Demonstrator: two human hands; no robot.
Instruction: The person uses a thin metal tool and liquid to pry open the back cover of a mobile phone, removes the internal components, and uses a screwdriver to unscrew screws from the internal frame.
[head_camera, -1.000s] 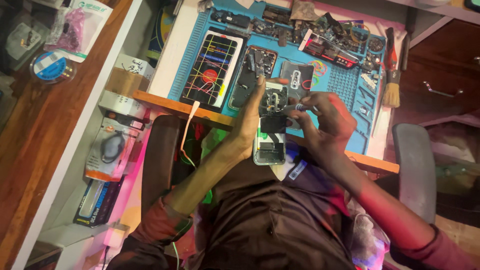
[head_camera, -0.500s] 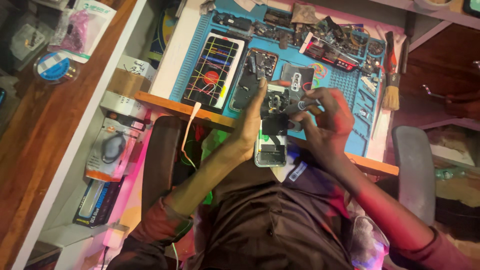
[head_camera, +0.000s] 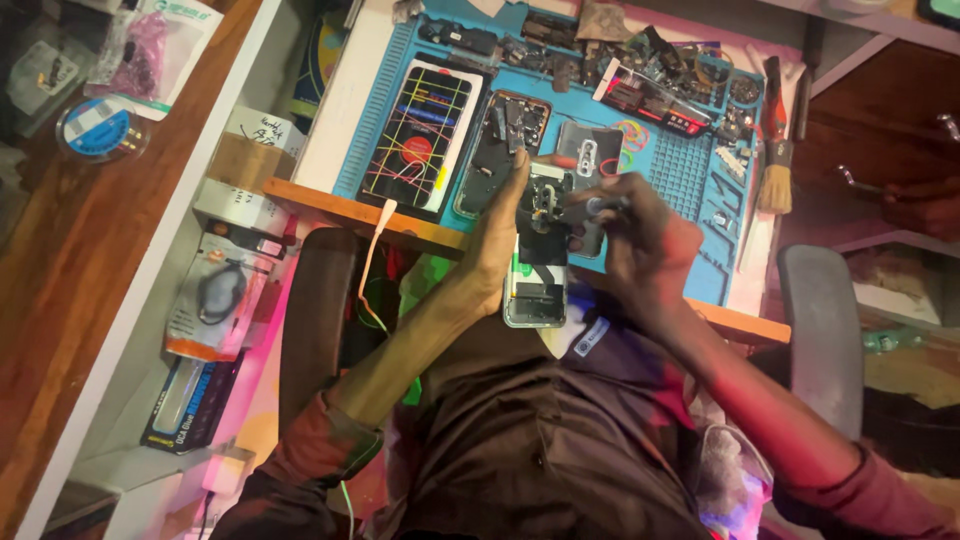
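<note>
Little has shifted: left hand (head_camera: 497, 250) still grips the opened phone (head_camera: 537, 255), right hand (head_camera: 640, 235) pinching a small tool (head_camera: 598, 207) that may slip and gouge it.

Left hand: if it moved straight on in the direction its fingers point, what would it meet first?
The left hand points up the blue mat. Its fingertip already lies beside the opened phone frame, so that frame would probably come first, though depth is unclear from above.

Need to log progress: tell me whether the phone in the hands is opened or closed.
Opened: the phone in the left hand shows bare internal parts, with no back cover on.
</note>
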